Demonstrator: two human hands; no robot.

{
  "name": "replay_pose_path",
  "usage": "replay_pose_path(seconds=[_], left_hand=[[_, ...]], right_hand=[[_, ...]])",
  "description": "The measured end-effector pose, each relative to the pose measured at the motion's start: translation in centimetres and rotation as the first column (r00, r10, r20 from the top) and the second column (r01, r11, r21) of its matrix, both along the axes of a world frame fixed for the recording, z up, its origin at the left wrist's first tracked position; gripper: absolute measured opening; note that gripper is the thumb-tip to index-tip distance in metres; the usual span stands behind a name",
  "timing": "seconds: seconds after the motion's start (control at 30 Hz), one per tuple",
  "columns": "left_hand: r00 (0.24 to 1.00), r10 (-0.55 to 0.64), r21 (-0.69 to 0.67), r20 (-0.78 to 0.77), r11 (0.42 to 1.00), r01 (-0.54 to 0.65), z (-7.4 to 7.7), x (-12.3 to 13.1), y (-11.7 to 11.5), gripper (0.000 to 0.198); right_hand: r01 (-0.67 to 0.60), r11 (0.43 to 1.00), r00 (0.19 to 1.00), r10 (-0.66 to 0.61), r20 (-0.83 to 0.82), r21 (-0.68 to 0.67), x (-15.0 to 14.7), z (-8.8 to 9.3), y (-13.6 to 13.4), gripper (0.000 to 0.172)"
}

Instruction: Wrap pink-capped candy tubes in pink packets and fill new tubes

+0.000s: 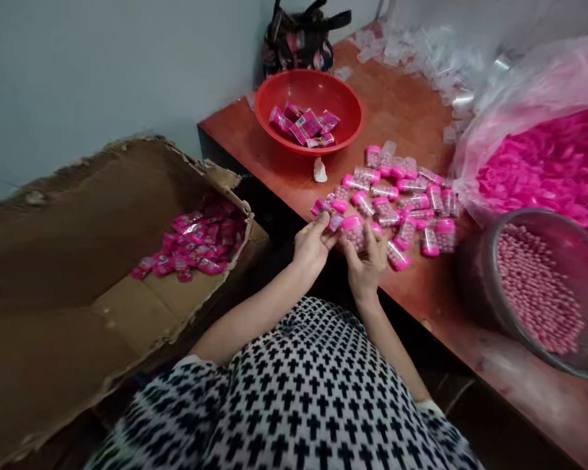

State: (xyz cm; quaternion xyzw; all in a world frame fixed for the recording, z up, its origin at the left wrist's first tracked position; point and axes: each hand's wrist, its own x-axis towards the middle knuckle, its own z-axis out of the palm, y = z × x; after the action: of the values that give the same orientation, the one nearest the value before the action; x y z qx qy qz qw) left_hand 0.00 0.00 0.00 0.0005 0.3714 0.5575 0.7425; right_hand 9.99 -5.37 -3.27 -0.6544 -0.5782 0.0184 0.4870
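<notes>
At the table's front edge, my left hand is closed, with its thumb and fingers pinching a small pink printed wrapper. Just beside it, my right hand grips a small clear bottle of pink candy balls with a bright pink cap. The bottle and wrapper are close together; whether they touch I cannot tell. Beyond my hands lie several similar capped bottles in a loose pile, mostly on their sides.
A red bowl with pink packets stands behind the pile. On the left, an open cardboard box holds more packets. To the right are a pot of pink balls and a plastic bag of pink caps. Clear empty containers and a handbag sit farther back.
</notes>
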Motion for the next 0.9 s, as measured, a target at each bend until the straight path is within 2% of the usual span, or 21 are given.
replay_pose_path(seconds=[0.17,0.33,0.57,0.73,0.83,0.9], left_hand=[[0.999,-0.053,0.004,0.005,0.999,0.053,-0.6,0.39,0.12,0.019],[0.996,-0.084,0.051,-0.02,0.995,0.084,-0.5,0.51,-0.02,0.026],[0.978,-0.153,0.2,-0.144,0.963,0.18,-0.43,0.52,-0.14,0.039],[0.953,-0.239,0.177,-0.185,0.946,0.272,-0.75,0.73,-0.34,0.04],[0.949,-0.245,0.203,-0.201,0.937,0.285,-0.77,0.56,-0.28,0.038],[0.937,-0.242,0.234,-0.25,0.925,0.301,-0.76,0.29,-0.04,0.035]], right_hand=[[-0.003,1.0,0.999,0.004,0.041,-0.011,0.03,-0.61,-0.16,0.051],[-0.031,0.998,0.997,0.026,0.075,0.06,-0.11,-0.79,-0.25,0.049],[-0.055,0.995,0.997,0.05,0.061,0.088,-0.43,-0.57,-0.24,0.047],[-0.041,0.997,0.997,0.045,-0.064,0.069,-0.45,-0.43,-0.3,0.043],[-0.054,0.998,0.967,0.058,-0.249,0.021,-0.61,-0.3,-0.48,0.046],[-0.08,0.997,0.905,0.066,-0.42,-0.015,-0.88,-0.23,-0.53,0.05]])
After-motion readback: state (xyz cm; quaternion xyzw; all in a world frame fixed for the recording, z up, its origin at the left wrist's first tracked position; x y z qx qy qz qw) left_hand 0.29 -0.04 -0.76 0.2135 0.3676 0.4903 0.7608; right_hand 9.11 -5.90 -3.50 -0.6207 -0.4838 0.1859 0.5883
